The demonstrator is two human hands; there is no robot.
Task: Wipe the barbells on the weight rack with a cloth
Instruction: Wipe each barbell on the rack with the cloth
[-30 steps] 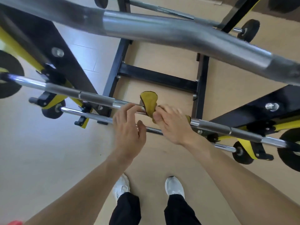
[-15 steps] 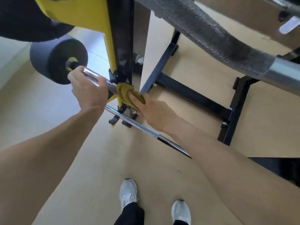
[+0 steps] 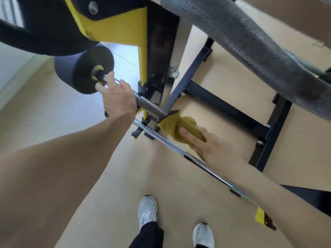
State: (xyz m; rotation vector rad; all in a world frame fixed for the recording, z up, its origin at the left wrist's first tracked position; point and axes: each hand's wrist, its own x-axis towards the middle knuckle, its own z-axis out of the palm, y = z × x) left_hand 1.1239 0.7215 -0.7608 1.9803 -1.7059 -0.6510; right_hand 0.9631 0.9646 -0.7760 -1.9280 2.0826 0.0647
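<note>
My left hand [image 3: 117, 98] is closed around a barbell [image 3: 148, 107] near its left end, just inside a black weight plate [image 3: 84, 72]. The bar's grey knurled shaft shows between my two hands. My right hand [image 3: 213, 149] holds a yellow cloth [image 3: 176, 126] wrapped around the same bar, to the right of the rack's black and yellow upright [image 3: 143, 51]. A thinner chrome barbell [image 3: 172, 145] runs lower down, passing under my right wrist. A thick knurled bar [image 3: 250, 51] crosses close overhead at the upper right.
The rack's black base frame [image 3: 223, 106] stands on the beige floor behind the bars. A large black plate [image 3: 26, 38] fills the upper left. My two white shoes [image 3: 147, 210] are on the floor below. A yellow bracket [image 3: 260, 216] sits at the lower right.
The view has swung from the middle of the rack to its left end. My left hand took hold of the bar by the plate, and my right hand slid the cloth rightwards away from the upright.
</note>
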